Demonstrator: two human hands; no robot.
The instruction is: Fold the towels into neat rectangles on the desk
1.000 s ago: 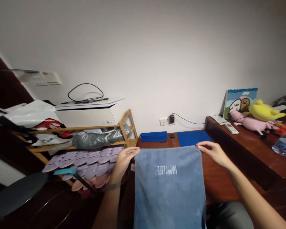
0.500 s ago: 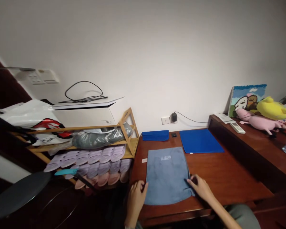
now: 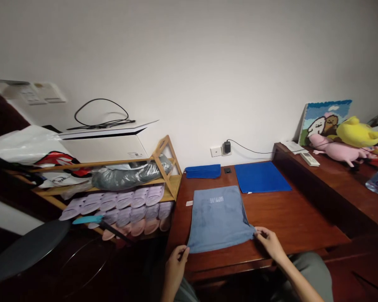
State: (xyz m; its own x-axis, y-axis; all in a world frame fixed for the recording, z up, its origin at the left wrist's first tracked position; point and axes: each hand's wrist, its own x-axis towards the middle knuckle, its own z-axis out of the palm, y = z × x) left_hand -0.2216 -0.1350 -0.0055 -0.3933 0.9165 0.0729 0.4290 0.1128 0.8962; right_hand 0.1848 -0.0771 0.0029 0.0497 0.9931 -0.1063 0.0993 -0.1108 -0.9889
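Note:
A grey-blue towel with white "HAPPY LIFE" lettering near its far edge lies on the brown wooden table. A small white label sticks out from its left side. My left hand is closed in a pinch on the towel's near left corner. At the near right corner, my right hand pinches the fabric, which is gathered and drawn out to the right. Behind the towel are a folded blue cloth and a flat blue cloth, both apart from my hands.
Left of the table, a wooden rack holds slippers, a plastic-wrapped bundle and a white box. A charger is plugged into the wall. On the raised surface at right are a remote and plush toys.
My left hand has moved down to the near left corner and now grips it. My right hand has pulled the near right corner outward, straightening the near edge. The view has shifted slightly.

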